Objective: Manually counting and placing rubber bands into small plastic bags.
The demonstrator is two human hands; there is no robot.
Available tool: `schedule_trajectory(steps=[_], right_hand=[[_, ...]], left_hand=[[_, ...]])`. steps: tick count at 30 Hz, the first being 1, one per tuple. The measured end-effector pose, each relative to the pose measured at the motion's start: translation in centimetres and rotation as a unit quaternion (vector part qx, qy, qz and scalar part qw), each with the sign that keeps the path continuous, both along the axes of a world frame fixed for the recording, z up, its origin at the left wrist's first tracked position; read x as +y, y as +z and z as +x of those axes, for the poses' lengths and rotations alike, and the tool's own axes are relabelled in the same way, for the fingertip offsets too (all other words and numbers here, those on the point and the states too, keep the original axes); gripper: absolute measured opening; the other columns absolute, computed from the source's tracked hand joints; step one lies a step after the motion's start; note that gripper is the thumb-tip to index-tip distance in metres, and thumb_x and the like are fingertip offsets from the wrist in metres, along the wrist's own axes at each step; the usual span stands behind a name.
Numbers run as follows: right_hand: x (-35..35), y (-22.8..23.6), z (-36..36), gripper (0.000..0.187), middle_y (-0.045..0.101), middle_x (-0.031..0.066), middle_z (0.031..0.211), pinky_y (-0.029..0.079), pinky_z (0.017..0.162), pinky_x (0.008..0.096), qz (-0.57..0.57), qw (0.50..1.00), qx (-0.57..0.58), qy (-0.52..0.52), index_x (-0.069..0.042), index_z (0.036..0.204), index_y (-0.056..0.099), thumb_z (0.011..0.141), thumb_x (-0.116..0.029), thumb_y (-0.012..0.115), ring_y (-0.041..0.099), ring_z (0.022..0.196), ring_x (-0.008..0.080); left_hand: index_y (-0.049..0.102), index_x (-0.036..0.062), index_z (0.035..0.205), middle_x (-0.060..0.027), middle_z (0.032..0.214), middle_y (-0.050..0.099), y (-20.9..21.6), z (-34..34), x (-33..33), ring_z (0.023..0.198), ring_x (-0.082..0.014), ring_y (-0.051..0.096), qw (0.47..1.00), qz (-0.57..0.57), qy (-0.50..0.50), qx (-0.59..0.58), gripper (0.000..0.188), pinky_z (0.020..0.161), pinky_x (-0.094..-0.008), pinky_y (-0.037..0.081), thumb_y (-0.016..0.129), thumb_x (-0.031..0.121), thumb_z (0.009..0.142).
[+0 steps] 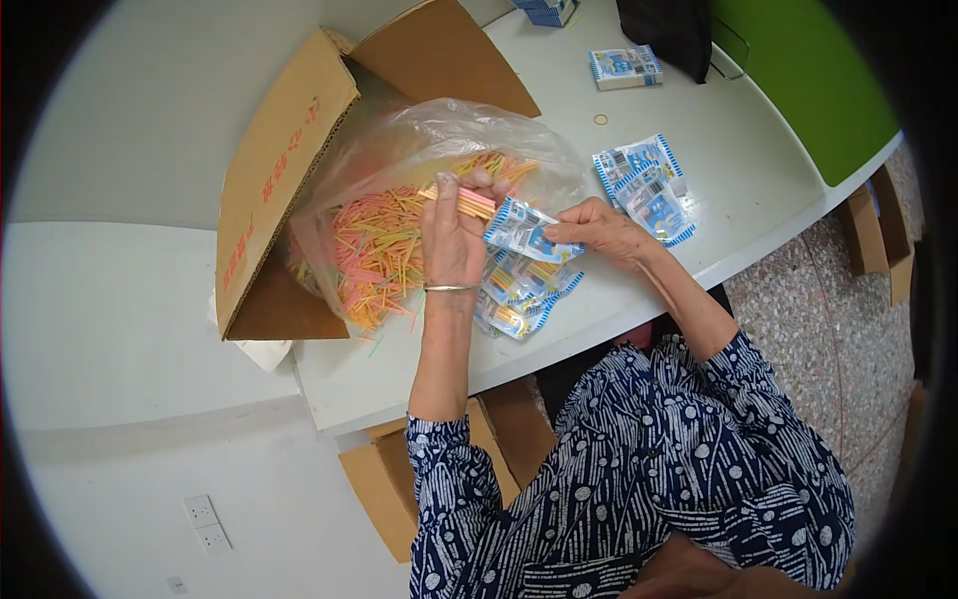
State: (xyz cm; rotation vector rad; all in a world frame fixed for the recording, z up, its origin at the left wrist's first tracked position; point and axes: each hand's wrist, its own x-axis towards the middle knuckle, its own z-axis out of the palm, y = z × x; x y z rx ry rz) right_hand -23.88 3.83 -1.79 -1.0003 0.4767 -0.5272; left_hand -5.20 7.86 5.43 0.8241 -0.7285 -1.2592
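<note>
My left hand (pixel 454 240) is closed around a small bundle of thin pink and yellow sticks (pixel 473 203). Between the thumb and fingers of my right hand (pixel 607 232) is a blue-and-white plastic packet (pixel 519 230), its left end meeting the sticks' ends. I cannot tell how far the sticks reach inside. Behind my left hand, many loose coloured sticks (pixel 374 255) spill from a clear plastic bag (pixel 439 130) in a tipped cardboard box (pixel 289 170). Several packets with sticks showing through (pixel 524 290) lie below my hands. More flat packets (pixel 649 190) rest beyond my right hand.
On the white table (pixel 738 160) are a banded packet stack (pixel 627 68), a small ring (pixel 601 119) and a black bag (pixel 664 35). A green panel (pixel 813 80) borders its far right. Open cardboard boxes (pixel 384 489) stand below the near edge; another box (pixel 866 235) is at right.
</note>
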Motion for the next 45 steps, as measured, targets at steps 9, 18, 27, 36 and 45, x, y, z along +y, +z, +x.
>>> schedule_trajectory(steps=[9,18,27,36,45], right_hand=[[0.2,-0.3,-0.5,0.031,0.069,0.006,0.092,0.045,0.076,0.0203,0.003,1.0,-0.011,0.01,0.003,0.102,0.066,0.083,-0.021,0.068,0.06,0.082,0.0069],[0.4,-0.6,-1.5,0.032,0.067,0.0049,0.093,0.044,0.079,0.0212,-0.033,0.999,0.013,-0.015,0.004,0.104,0.066,0.085,-0.021,0.065,0.058,0.086,0.0068],[1.4,0.5,-5.0,0.027,0.065,0.002,0.086,0.043,0.074,0.0196,-0.11,0.989,0.026,-0.094,0.004,0.101,0.066,0.087,-0.018,0.062,0.054,0.08,0.0052],[0.7,0.3,-6.6,0.032,0.067,0.0056,0.092,0.045,0.078,0.0207,-0.089,0.985,-0.005,-0.147,0.003,0.109,0.064,0.087,-0.02,0.064,0.058,0.085,0.0073],[0.9,0.3,-5.2,0.026,0.065,0.0008,0.085,0.042,0.072,0.0188,-0.089,0.982,0.009,-0.164,0.002,0.099,0.067,0.088,-0.021,0.063,0.054,0.08,0.004]], left_hand=[[0.053,0.0047,0.097,-0.0196,0.107,0.06,0.8,-2.4,1.1,0.102,-0.0239,0.058,0.987,0.03,-0.005,-0.155,0.028,0.089,-0.0355,0.048,0.045,0.032,0.097],[0.05,-0.0003,0.117,-0.0121,0.12,0.054,0.3,-1.8,1.9,0.112,-0.0197,0.047,0.908,0.012,-0.063,-0.414,0.042,0.097,-0.0304,0.036,0.041,0.036,0.098],[0.065,0.0036,0.098,-0.0072,0.098,0.065,-3.3,2.9,-4.6,0.095,-0.0206,0.059,0.791,-0.001,0.0,-0.612,0.026,0.085,-0.0301,0.044,0.05,0.025,0.091],[0.064,0.0026,0.089,-0.0154,0.083,0.064,-8.3,0.9,-9.7,0.081,-0.0321,0.062,0.438,-0.325,0.128,-0.828,0.019,0.07,-0.0412,0.048,0.053,0.011,0.076],[0.066,0.0058,0.089,-0.0166,0.081,0.063,-5.5,2.3,-6.3,0.069,-0.031,0.061,0.569,-0.157,0.115,-0.799,0.013,0.065,-0.0372,0.049,0.057,0.013,0.083]])
